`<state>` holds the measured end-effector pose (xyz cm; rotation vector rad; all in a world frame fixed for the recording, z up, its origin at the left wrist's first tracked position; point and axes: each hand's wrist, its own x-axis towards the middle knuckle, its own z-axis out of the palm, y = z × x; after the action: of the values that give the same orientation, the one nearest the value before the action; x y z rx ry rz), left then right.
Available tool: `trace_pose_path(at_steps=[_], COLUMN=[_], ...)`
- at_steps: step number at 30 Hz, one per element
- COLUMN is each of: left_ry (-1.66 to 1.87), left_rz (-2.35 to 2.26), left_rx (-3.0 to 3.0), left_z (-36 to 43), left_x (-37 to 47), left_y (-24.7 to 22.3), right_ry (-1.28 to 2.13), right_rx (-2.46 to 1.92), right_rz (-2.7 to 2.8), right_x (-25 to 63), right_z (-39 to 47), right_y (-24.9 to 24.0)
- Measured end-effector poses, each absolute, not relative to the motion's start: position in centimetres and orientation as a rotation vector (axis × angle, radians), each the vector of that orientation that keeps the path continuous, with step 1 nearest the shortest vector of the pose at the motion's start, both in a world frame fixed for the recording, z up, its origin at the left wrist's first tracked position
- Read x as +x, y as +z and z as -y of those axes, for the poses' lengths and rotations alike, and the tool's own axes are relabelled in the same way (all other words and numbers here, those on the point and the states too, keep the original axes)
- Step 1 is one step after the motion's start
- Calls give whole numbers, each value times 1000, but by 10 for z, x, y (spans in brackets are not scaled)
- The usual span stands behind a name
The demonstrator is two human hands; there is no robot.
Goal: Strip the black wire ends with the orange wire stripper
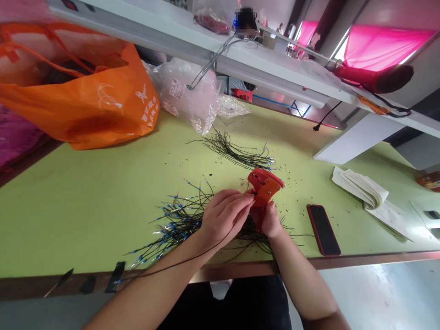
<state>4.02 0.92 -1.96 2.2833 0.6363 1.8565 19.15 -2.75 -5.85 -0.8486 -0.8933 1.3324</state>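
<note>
My right hand [270, 220] is closed around the handles of a red and orange wire stripper [265, 185], held above the table. Pinched in the fingers of my left hand [225, 213] is a thin black wire [192, 260], its tip at the stripper's jaws. The rest of that wire trails back over my left forearm, with a blue piece at its far end. Whether the jaws are closed on the tip cannot be made out. Beneath both hands spreads a pile of black wires [178, 222] with blue ends, partly hidden. Beyond the stripper lies a smaller bundle of black wires [237, 151].
A phone [323, 230] and folded papers [360, 188] lie to the right on the green table [103, 206]. An orange bag [113, 101] and clear plastic bags [187, 87] stand at the back left. A white shelf [292, 68] crosses above the back edge. Small black scraps dot the surface.
</note>
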Motion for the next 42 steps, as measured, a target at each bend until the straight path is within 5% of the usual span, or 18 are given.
trace_pose_path(at_steps=[42], left_ry=[1872], left_rz=[-588], left_rx=[2246], left_z=[-7], left_x=[42], left_y=[-18], right_ry=[1087], right_rx=[-977], right_rz=[846], right_x=[184], right_z=[32], right_y=[-46])
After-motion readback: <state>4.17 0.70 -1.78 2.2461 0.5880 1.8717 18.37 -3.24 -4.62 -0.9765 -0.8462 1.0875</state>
